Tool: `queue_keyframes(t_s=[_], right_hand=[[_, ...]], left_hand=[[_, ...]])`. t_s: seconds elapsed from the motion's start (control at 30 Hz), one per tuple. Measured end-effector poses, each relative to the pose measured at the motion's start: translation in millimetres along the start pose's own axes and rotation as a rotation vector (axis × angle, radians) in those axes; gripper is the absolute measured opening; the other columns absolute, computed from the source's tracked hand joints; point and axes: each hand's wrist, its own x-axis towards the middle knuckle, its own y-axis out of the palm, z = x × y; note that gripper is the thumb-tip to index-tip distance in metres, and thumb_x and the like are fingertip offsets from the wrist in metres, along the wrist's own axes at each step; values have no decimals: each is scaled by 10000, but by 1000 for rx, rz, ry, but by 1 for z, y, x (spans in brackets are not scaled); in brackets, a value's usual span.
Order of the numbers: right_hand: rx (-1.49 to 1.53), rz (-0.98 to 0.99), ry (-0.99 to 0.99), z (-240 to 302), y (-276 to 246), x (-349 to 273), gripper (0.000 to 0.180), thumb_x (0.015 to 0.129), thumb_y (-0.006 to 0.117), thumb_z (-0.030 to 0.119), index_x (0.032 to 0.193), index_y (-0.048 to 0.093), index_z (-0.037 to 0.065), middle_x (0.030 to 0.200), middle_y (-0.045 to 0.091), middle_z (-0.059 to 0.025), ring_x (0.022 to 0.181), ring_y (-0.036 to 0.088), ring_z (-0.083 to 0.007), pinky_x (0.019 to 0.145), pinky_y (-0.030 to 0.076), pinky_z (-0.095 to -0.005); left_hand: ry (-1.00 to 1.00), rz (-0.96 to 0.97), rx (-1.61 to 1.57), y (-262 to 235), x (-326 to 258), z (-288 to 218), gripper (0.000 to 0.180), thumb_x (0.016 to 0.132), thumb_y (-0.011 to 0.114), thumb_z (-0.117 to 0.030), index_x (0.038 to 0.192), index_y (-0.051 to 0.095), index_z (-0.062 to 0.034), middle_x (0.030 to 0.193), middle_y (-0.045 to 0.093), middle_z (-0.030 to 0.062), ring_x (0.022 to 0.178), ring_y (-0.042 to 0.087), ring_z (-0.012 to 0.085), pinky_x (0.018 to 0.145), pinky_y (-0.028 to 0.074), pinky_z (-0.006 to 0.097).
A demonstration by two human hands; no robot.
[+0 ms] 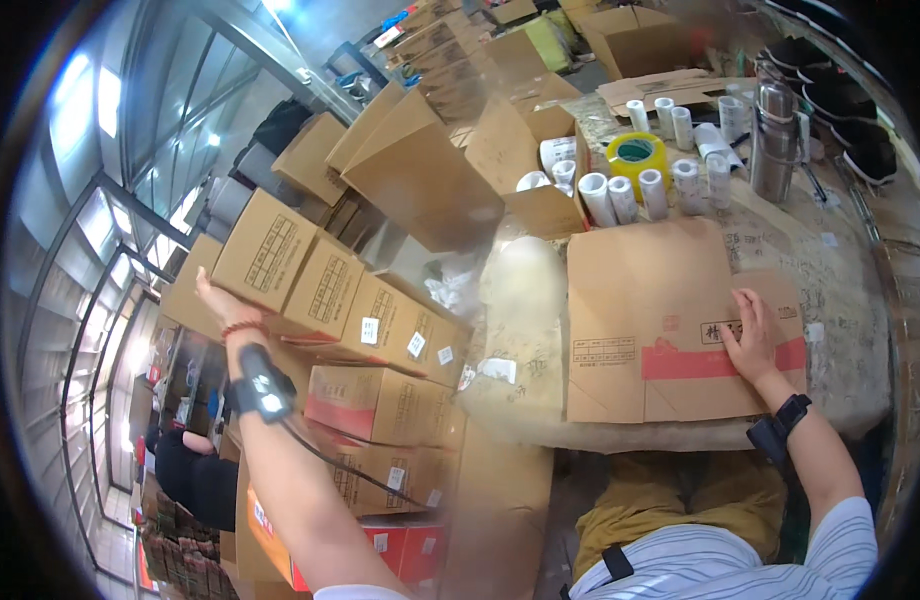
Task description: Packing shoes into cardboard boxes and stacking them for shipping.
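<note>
Left hand flat on stacked carton, fingers released; right hand open, pressing flattened carton on table. Likely light, stiff; grip edges.

Just one view here: a fisheye cam on the person's head, looking steeply down and forward. It's close over the surface and their lap, with stacked boxes off left; edges bend hard near the rim.
</note>
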Motion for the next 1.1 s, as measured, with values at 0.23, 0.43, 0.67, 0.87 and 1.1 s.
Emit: queue_keyframes(t_s=[0.23,0.43,0.67,0.87,1.1], right_hand=[[-75,-43,-73,-5,-3,0,536,724,649,174,1219,471,72,1207,445,-126,1118,438,-323,921,354,-431],[-12,-90,-70,4,-4,2,491,711,660,196,1163,502,87,1172,464,-126,1097,459,-315,919,362,-446],[119,-146,-38,-6,-8,0,464,726,664,196,1146,507,77,1144,482,-116,1087,468,-297,907,383,-411],[1030,-153,409,-39,-20,-4,313,832,621,187,1111,540,70,1029,540,-101,975,548,-205,844,441,-309],[953,100,311,2,-104,-105,335,916,557,202,1210,487,58,1050,543,-19,995,515,-109,904,403,-284]], left_hand=[[464,-478,1106,52,-71,27,701,841,585,-473,1351,366,-46,1439,224,243,1272,339,388,1056,239,463],[410,1165,-95,48,-234,86,268,935,418,-78,1189,482,-22,998,523,67,900,521,194,842,433,292],[-51,1602,-1297,94,-380,-11,198,880,603,-306,988,561,-147,650,559,34,538,483,95,473,326,261],[-280,1730,-1504,103,-394,-20,156,912,543,-247,823,598,-131,556,505,-5,416,396,98,435,261,255],[-236,1966,-1520,118,-404,-10,228,936,447,-214,716,458,-153,564,481,2,442,429,135,473,324,293]])
